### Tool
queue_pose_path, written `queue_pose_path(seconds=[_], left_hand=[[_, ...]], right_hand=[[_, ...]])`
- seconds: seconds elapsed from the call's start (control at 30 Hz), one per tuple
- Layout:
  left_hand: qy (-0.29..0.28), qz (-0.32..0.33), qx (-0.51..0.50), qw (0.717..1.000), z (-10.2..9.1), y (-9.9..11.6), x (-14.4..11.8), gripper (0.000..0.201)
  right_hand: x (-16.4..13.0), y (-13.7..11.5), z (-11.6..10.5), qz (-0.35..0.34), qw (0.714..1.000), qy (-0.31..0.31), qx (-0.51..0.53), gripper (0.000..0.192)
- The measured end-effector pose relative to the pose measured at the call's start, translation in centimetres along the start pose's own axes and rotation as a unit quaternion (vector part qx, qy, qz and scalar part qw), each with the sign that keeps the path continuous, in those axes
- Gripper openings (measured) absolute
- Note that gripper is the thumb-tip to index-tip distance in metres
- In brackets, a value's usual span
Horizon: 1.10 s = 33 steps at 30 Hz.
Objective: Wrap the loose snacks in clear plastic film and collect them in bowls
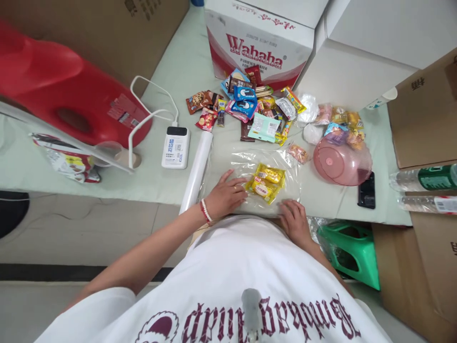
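1. The clear plastic sheet [250,166] lies flat on the table [157,176], just right of the white film roll [197,167].
2. The left hand [224,195], fingers spread and unclenched, presses the sheet's near left part.
3. The right hand [293,220] rests flat on the sheet's near right edge, grasping nothing.
4. The yellow snack packets [266,182] sit on the sheet, between the hands, touching the left fingertips.

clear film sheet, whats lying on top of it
Two yellow snack packs lie on the clear film. The left hand and right hand press on its near edge and hide the film beneath them.
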<state>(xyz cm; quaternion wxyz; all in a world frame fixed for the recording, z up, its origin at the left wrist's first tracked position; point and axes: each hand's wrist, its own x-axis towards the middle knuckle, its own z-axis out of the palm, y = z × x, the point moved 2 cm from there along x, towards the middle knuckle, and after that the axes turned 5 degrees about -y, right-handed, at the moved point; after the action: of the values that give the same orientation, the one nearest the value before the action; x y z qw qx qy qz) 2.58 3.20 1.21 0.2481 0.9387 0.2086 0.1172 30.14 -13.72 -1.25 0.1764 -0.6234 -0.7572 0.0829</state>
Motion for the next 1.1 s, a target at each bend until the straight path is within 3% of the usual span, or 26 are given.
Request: queue_pose_path(seconds=[0.07,0.2,0.33,0.43,0.6,0.7,0.9,1.03,1.1], left_hand=[[0.003,-0.027,-0.057,0.998,0.1,-1.0,-0.8,0.019],[0.030,-0.104,-0.171,0.979,-0.3,-2.2,-1.8,0.017],[0.092,-0.194,-0.258,0.942,-0.2,-2.3,-0.4,0.028],[0.140,-0.270,-0.278,0.911,0.4,-2.6,1.2,0.034],[0.187,-0.355,-0.225,0.888,1.0,-3.4,2.7,0.031],[0.186,-0.376,-0.185,0.889,1.1,-3.7,3.0,0.032],[0.197,-0.421,-0.123,0.877,1.5,-3.8,3.6,0.030],[0.266,-0.373,-0.049,0.888,1.1,-3.6,3.9,0.027],[0.306,-0.367,-0.005,0.878,0.5,-3.3,3.6,0.030]], right_hand=[[-0.2,0.5,-0.4,0.012,0.999,0.026,0.043,0.028],[1.4,2.0,-2.8,0.050,0.985,0.026,0.161,0.023],[4.8,3.8,-4.5,0.064,0.969,-0.010,0.239,0.023],[7.2,5.0,-4.7,0.102,0.954,-0.053,0.278,0.026],[9.2,6.9,-3.4,0.234,0.897,-0.080,0.367,0.043],[9.6,7.8,-2.7,0.279,0.882,-0.078,0.373,0.048],[9.8,8.1,-2.5,0.302,0.918,-0.085,0.241,0.047],[10.0,8.0,-2.9,0.306,0.928,-0.109,0.184,0.043],[10.2,8.2,-3.3,0.302,0.931,-0.123,0.163,0.041]])
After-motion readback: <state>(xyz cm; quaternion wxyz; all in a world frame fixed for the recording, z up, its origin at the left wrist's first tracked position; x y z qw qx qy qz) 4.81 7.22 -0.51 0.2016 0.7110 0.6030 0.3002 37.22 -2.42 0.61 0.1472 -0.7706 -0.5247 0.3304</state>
